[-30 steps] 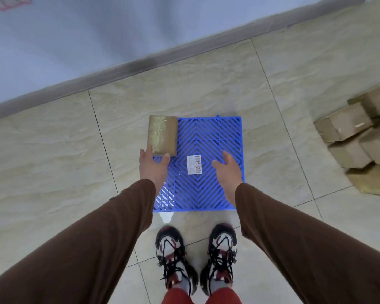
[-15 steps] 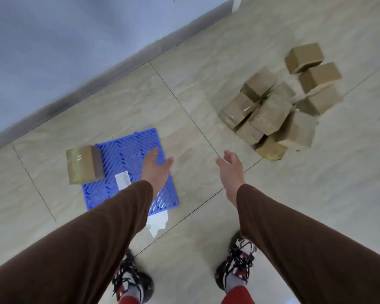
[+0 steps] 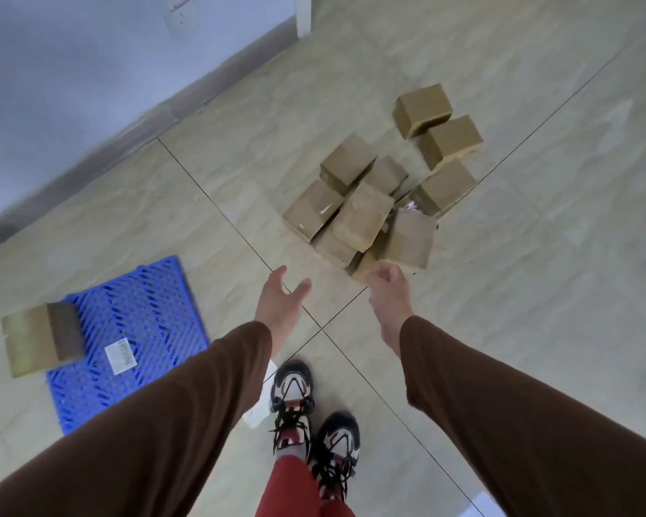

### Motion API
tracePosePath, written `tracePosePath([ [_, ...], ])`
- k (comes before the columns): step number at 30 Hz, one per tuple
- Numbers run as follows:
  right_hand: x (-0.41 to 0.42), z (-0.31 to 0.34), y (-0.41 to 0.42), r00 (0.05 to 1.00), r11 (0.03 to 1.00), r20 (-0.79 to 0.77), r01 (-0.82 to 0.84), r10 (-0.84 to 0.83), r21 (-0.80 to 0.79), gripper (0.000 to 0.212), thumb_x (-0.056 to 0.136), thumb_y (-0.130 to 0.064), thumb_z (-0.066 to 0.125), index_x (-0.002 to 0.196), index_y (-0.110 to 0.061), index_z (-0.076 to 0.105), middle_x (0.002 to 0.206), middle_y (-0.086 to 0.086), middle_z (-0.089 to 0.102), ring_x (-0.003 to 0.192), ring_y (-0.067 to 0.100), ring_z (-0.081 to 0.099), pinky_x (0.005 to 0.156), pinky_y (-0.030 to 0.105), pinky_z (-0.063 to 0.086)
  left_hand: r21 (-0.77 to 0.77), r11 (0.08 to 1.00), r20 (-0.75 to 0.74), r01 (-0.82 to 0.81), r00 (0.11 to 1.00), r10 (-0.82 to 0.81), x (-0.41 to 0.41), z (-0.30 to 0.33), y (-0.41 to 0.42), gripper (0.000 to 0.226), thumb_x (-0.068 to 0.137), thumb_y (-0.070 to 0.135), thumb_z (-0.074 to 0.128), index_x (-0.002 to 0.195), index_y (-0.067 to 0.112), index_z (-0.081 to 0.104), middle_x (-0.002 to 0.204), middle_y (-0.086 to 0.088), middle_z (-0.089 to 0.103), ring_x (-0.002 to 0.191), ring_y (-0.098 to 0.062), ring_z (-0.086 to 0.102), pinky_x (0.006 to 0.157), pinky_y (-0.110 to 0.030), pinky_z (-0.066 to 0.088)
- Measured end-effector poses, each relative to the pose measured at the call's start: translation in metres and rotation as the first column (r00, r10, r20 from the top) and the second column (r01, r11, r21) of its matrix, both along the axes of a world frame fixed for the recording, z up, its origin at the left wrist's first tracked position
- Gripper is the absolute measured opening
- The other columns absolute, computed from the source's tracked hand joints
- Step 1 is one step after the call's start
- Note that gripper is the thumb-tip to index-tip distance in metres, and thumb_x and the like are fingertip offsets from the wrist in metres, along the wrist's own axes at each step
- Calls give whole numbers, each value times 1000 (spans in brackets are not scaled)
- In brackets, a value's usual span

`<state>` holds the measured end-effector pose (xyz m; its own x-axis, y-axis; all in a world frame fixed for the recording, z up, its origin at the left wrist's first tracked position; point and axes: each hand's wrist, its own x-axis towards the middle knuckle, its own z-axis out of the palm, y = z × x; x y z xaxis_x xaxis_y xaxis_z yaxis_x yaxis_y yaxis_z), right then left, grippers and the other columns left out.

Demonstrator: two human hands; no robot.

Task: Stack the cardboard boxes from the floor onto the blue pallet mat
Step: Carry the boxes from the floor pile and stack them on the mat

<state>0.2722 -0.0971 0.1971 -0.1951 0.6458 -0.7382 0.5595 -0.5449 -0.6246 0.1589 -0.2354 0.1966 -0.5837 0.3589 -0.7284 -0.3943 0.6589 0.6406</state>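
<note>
A brown cardboard box (image 3: 42,339) is sitting at the lower left of the frame, on the left edge of the flat blue plastic pallet mat (image 3: 142,315) with a zigzag grid. Part of the box is hanging over the mat's left side. A small white sticker with a barcode (image 3: 119,356) is lying on the mat, just beside the box.

In the middle of the frame, the left hand (image 3: 278,302) in a long brown sleeve (image 3: 146,434) is reaching out over the pale tiled floor (image 3: 537,255). Its fingers (image 3: 279,272) are spread and relaxed, and they are holding nothing. Below the hands, two white, red and black sneakers (image 3: 314,416) are standing on the floor.

Just to the right, the right hand (image 3: 390,294) is reaching forward too. Its fingers (image 3: 383,272) are loosely curled and are gripping nothing. They are showing right at the near edge of a pile of brown cardboard boxes (image 3: 362,214), but I cannot tell if they are touching it.

The pile is lying on the floor in the upper middle of the frame, well apart from the mat. Two more brown boxes (image 3: 437,123) are sitting together at the far side of it.
</note>
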Motion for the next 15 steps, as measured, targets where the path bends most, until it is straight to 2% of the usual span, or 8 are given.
tracePosePath([
  [1,-1,-1,10,1000,1000,-3,0,0,-5,36,95,-23,58,131,-25,52,126,-2,56,105,19,56,96,39,47,5,1000,0,18,1000,-18,-3,-1,10,67,98,41,59,156,25,31,158,-5,36,143,-17,38,107,-28,32],
  [3,-4,-4,33,1000,1000,-4,11,-11,-5,40,96,-23,58,135,-25,52,126,-4,56,106,17,56,97,38,47,12,999,9,45,999,-45,-9,-4,30,66,98,42,59,156,25,32,158,-3,38,142,-16,38,104,-27,32],
  [6,-12,-13,70,999,999,-11,34,-34,7,41,96,-23,59,136,-22,54,127,-3,59,100,16,56,89,36,48,13,998,8,65,998,-65,-15,-9,55,64,98,42,58,154,26,33,148,-1,46,123,-9,52,92,-21,40],
  [10,-18,-23,126,1000,999,17,11,-12,46,25,97,-19,55,122,-26,55,116,-6,58,83,4,54,70,24,47,-50,998,42,38,998,-36,-21,-23,78,63,97,43,60,154,28,35,157,-5,39,144,-19,37,111,-36,35],
  [12,-20,-29,159,998,995,38,-62,59,79,29,96,-16,52,124,-26,55,119,-3,57,86,5,54,76,28,45,-101,995,49,-7,999,12,-26,-31,87,63,97,40,60,154,29,35,158,-6,39,143,-23,38,115,-40,34],
  [15,-29,-42,211,970,956,107,-235,218,179,47,96,-19,53,143,-21,52,135,-8,54,119,16,56,101,37,45,-197,974,-25,-111,994,108,-38,-52,95,64,100,35,58,157,25,30,163,-3,30,147,-25,33,119,-38,28],
])
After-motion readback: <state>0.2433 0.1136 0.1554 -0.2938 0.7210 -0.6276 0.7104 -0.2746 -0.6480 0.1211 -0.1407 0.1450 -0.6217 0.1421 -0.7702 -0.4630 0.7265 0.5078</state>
